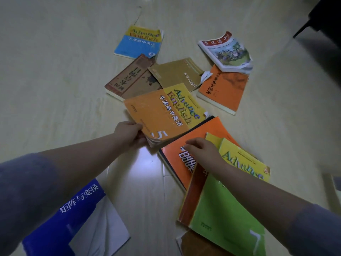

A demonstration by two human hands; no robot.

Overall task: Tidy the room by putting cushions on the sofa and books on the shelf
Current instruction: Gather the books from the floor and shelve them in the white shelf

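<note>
Little looks done: about 10 books lie scattered on the floor, and no shelf, sofa or cushion is in view. The left hand grips a corner of the orange Advance with English 5, tilted up off the pile. The right hand lies with bent fingers on the red-orange book beside the yellow-green Advance book; whether it grips anything I cannot tell.

Pale wood-look floor, books scattered upon it.
A blue-and-yellow book is laid at 12 o'clock, with a brown book just below it. An orange book is noted at 1 o'clock and a blue-and-white book at 7 o'clock. A green-topped stack is recorded at 5 o'clock.
</note>
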